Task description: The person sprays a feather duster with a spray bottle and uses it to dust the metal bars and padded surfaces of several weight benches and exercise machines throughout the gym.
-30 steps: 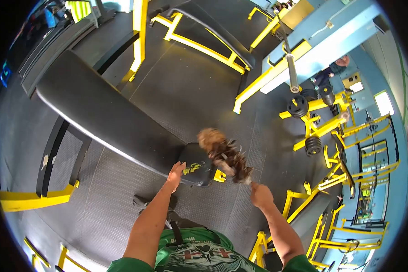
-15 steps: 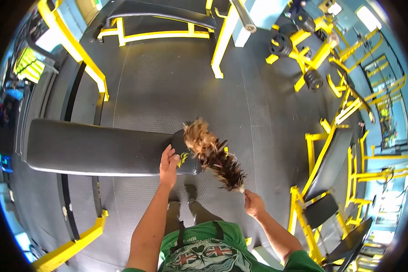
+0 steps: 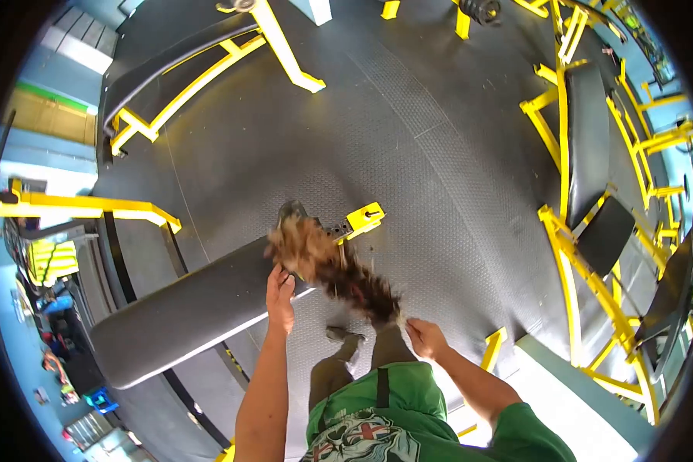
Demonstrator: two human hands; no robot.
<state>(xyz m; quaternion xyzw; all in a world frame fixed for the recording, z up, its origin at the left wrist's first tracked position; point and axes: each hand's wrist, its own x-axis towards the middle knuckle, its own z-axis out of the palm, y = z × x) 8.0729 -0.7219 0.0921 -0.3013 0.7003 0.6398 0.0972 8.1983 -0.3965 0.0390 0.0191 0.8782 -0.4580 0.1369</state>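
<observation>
A brown feather duster [image 3: 354,289] is gripped at its handle end by my right hand [image 3: 426,339], the fingers closed around it. Its lighter, fluffy tip lies over the end of a black padded bench [image 3: 189,312] and hides part of that end. My left hand [image 3: 280,300] is at the bench's near edge, just below the duster tip, with its fingers stretched out and nothing in them. Whether those fingertips touch the pad or the feathers I cannot tell. A yellow bracket [image 3: 366,219] sticks out beyond the bench end.
Another black bench on a yellow frame [image 3: 200,88] stands at the upper left. A yellow upright [image 3: 92,206] rises by the bench's far side. To the right are seated machines with black pads [image 3: 604,235]. Black rubber matting [image 3: 408,177] covers the floor.
The view has turned and shifted right, so the bench now slants. The duster tip has moved left, over the bench end. My right hand still grips the handle; one foot has stepped out.
</observation>
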